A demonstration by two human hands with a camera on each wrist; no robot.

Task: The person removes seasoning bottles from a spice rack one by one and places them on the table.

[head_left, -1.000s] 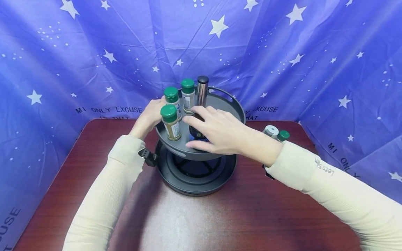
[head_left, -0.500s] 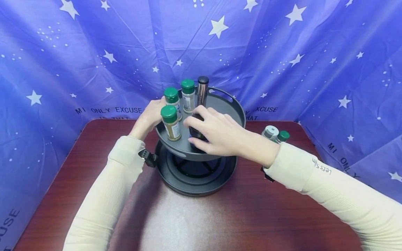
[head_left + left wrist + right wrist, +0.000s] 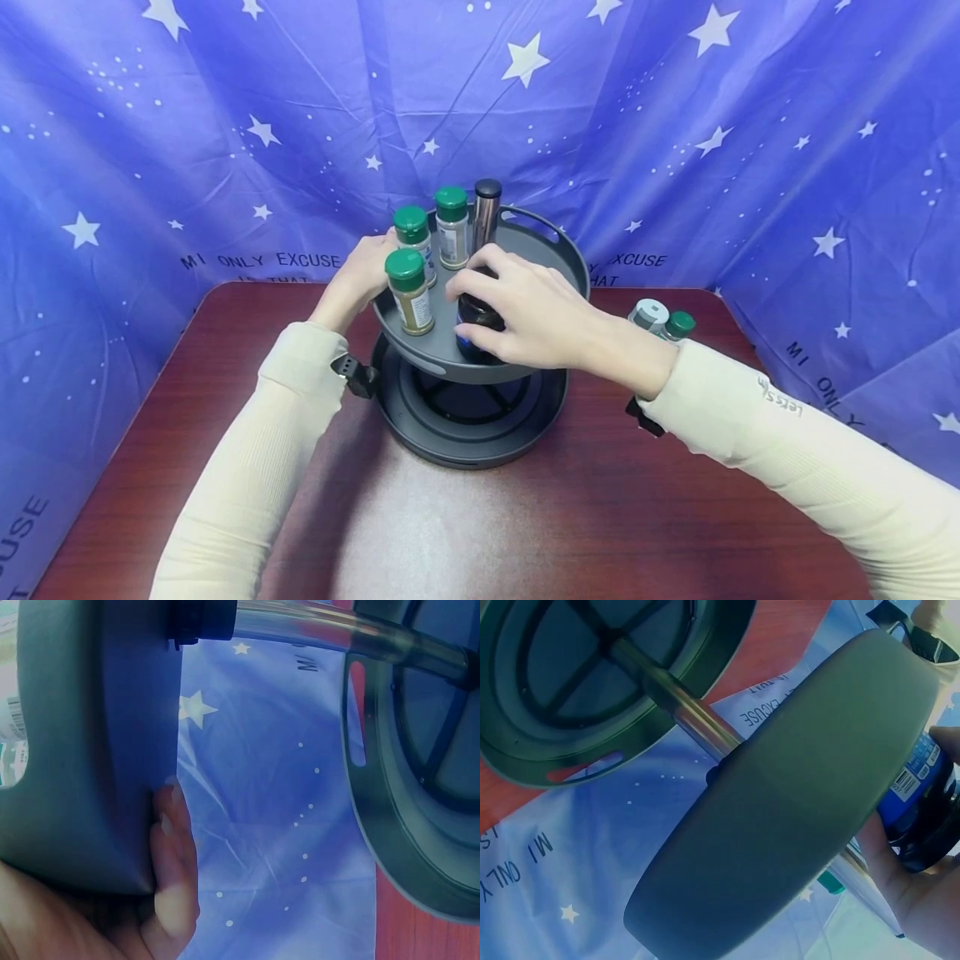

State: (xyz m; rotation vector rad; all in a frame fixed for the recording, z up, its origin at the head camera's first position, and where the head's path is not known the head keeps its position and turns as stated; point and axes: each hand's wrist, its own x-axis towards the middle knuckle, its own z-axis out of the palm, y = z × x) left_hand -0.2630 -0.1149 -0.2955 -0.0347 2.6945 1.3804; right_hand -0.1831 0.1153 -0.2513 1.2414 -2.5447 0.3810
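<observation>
A dark grey two-tier turntable stands on the table, its upper tray [image 3: 542, 247] joined to the lower tray [image 3: 467, 457] by a metal post [image 3: 697, 720]. My left hand [image 3: 366, 268] grips the upper tray's left rim; in the left wrist view its fingers [image 3: 174, 877] lie against the underside. With fingers and thumb, my right hand [image 3: 528, 312] holds a dark jar [image 3: 477, 313] at the upper tray's front. That jar's blue label [image 3: 915, 778] shows in the right wrist view. Left of it stand green-capped spice bottles [image 3: 412, 302]. A metallic cylinder with a black top [image 3: 487, 212] stands behind.
On the table [image 3: 600, 508], to the right, stand a white-capped bottle [image 3: 649, 315] and a green-capped bottle [image 3: 679, 323], partly behind my right forearm. A blue star-patterned curtain [image 3: 315, 100] hangs behind and at both sides.
My right hand has shifted slightly up and right, its grip on the jar a little changed. The left hand, the turntable and the bottles stay put; the head view has shifted slightly.
</observation>
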